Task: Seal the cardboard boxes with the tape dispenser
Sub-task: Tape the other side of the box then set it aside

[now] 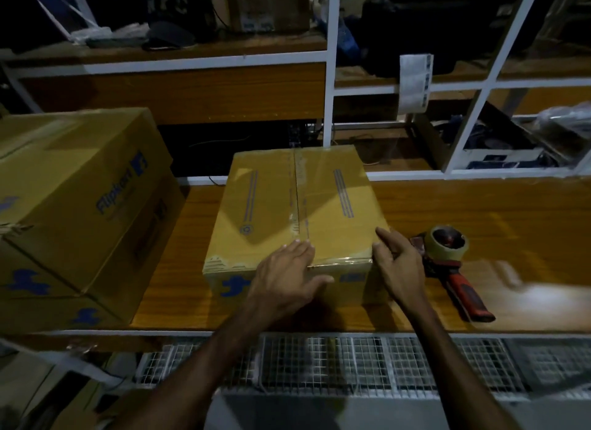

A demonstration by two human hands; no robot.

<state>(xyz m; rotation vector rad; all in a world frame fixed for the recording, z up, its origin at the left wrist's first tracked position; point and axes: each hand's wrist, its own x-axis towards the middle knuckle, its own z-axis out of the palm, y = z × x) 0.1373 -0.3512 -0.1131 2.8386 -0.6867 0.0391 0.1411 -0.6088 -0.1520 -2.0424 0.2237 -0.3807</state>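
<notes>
Head view. Box (294, 212) at the middle of the wooden shelf (479, 212), flaps closed, clear tape running along the centre seam and across the near top edge. Blue print on its near face, grey stripes on the top.

Left hand (284, 276) flat on the box's near edge, fingers straight and together, pressing on the tape at the seam, thumb spread out over the near face. Holding nothing.

Right hand (398, 260) at the box's near right corner, fingers loosely extended, index pointing along the right edge, thumb lying on the top by the corner. No grip visible, just touching the cardboard.

Tape dispenser (451, 263) lying on the shelf just right of the box and right hand, untouched, roll (447, 242) toward the far side, red and black handle (468, 298) toward the near edge.

Stacked boxes (80, 212) at the left end of the shelf, well apart from the middle box, blue logo on the side.

White frame (331, 77) behind, cluttered upper shelves, paper label (414, 82) hanging on a crossbar. Wire mesh (351, 359) below the shelf's front edge.
</notes>
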